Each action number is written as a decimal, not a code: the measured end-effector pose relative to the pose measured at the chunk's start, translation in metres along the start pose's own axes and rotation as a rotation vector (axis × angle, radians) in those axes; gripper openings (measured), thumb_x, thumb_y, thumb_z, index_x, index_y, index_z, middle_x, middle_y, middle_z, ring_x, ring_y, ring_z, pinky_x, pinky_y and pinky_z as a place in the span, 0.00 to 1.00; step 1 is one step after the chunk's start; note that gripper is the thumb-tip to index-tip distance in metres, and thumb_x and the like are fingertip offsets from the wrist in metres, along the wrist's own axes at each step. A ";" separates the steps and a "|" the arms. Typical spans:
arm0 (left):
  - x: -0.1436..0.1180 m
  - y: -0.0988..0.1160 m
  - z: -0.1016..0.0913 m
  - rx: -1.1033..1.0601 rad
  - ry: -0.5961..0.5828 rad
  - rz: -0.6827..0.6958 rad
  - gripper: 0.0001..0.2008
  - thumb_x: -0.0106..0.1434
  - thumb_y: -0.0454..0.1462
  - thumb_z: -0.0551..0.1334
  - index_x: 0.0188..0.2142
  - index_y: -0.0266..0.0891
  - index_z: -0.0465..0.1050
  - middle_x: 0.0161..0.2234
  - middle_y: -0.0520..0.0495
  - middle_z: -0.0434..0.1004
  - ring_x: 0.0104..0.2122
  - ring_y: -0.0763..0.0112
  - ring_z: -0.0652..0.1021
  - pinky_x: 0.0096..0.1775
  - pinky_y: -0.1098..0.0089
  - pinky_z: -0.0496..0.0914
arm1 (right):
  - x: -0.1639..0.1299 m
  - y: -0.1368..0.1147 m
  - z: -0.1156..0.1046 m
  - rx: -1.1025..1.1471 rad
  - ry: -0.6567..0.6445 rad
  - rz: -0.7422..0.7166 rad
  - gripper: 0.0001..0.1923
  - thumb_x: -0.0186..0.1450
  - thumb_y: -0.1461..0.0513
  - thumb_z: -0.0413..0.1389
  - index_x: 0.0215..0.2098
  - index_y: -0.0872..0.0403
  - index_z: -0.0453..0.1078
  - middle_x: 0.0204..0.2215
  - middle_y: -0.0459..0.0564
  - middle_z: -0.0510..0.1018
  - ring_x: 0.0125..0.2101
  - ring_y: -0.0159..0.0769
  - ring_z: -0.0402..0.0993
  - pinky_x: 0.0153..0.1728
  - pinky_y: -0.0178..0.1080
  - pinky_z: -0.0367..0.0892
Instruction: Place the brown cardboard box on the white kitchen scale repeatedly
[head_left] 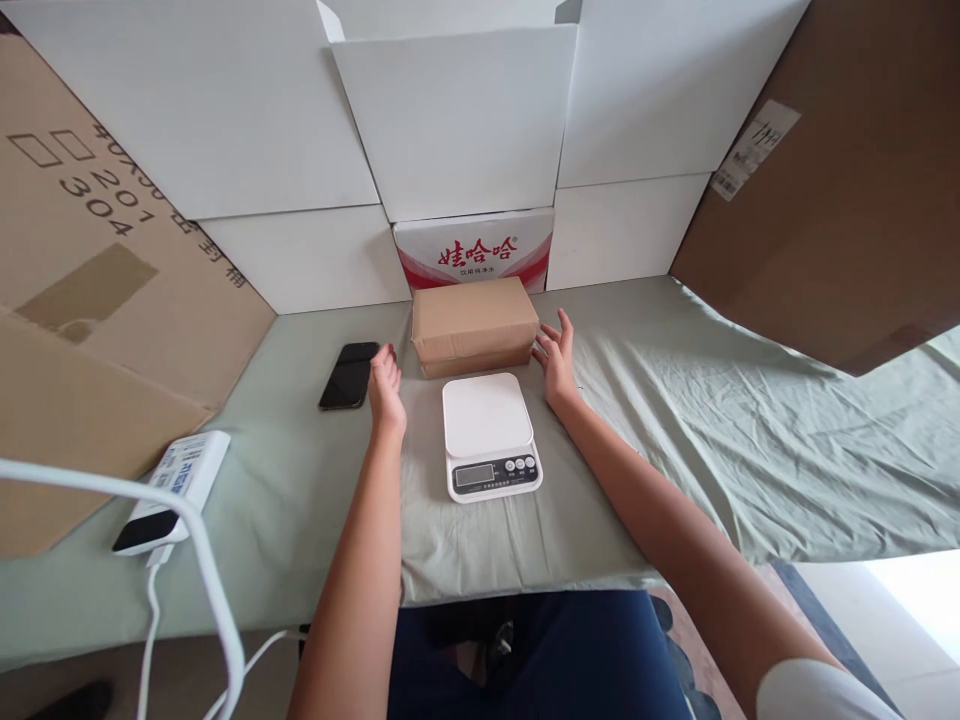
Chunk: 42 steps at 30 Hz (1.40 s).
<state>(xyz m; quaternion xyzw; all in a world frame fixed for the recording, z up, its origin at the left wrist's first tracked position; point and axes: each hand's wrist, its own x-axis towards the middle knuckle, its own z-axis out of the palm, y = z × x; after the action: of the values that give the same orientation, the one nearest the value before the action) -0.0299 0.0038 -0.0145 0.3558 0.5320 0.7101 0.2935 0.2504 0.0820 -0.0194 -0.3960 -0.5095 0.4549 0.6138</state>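
Both open hands, left (385,385) and right (556,357), flank the box (474,325), grasping nothing. An uneven lift could tip it onto the scale (489,432).

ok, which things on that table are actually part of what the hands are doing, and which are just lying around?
In use:
- brown parcel, with left hand and right hand open at its two ends
- white kitchen scale just in front of it

Lying about:
- black phone
- white power bank with cable
- red-and-white water carton behind
- cardboard sheets

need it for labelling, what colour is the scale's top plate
White, plain; the scale shows best in the head view.
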 end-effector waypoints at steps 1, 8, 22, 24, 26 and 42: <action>0.001 0.001 -0.001 -0.002 0.008 -0.014 0.41 0.71 0.66 0.46 0.67 0.42 0.71 0.72 0.33 0.64 0.73 0.53 0.64 0.71 0.54 0.59 | 0.001 0.001 0.000 0.013 0.015 0.015 0.41 0.68 0.47 0.53 0.76 0.36 0.44 0.68 0.55 0.65 0.71 0.48 0.61 0.66 0.58 0.67; -0.004 0.005 0.006 -0.026 -0.028 -0.114 0.40 0.74 0.62 0.43 0.68 0.40 0.70 0.72 0.33 0.64 0.72 0.55 0.65 0.70 0.56 0.60 | 0.000 -0.001 0.003 0.068 0.008 0.050 0.34 0.66 0.50 0.54 0.69 0.40 0.57 0.61 0.53 0.73 0.63 0.47 0.71 0.62 0.55 0.68; -0.003 -0.007 0.012 0.012 -0.114 -0.142 0.48 0.67 0.70 0.46 0.66 0.38 0.72 0.70 0.28 0.67 0.71 0.48 0.67 0.69 0.52 0.62 | 0.001 -0.001 0.002 -0.034 -0.074 0.012 0.31 0.66 0.47 0.54 0.65 0.45 0.61 0.62 0.55 0.74 0.63 0.50 0.69 0.65 0.58 0.66; -0.004 -0.007 0.012 0.010 -0.120 -0.132 0.48 0.66 0.70 0.47 0.65 0.38 0.74 0.69 0.29 0.68 0.71 0.48 0.67 0.69 0.52 0.63 | 0.001 -0.001 0.002 -0.038 -0.074 0.004 0.32 0.65 0.47 0.55 0.65 0.45 0.61 0.62 0.55 0.74 0.63 0.50 0.70 0.66 0.58 0.66; -0.004 -0.008 0.011 0.010 -0.122 -0.112 0.43 0.67 0.68 0.51 0.64 0.39 0.75 0.69 0.30 0.69 0.70 0.48 0.68 0.69 0.52 0.64 | 0.001 -0.001 0.004 -0.045 -0.076 -0.003 0.32 0.64 0.48 0.55 0.65 0.46 0.61 0.62 0.56 0.75 0.62 0.50 0.71 0.66 0.58 0.66; -0.002 -0.011 0.010 0.196 -0.216 0.084 0.21 0.68 0.41 0.62 0.58 0.37 0.77 0.55 0.37 0.82 0.57 0.57 0.80 0.63 0.58 0.69 | 0.000 0.000 0.009 -0.081 -0.109 -0.032 0.33 0.59 0.57 0.59 0.63 0.46 0.62 0.64 0.57 0.73 0.63 0.51 0.71 0.63 0.59 0.70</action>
<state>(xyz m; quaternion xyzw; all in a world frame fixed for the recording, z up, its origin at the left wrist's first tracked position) -0.0198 0.0104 -0.0236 0.4788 0.5488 0.6241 0.2830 0.2418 0.0821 -0.0182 -0.3869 -0.5663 0.4451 0.5758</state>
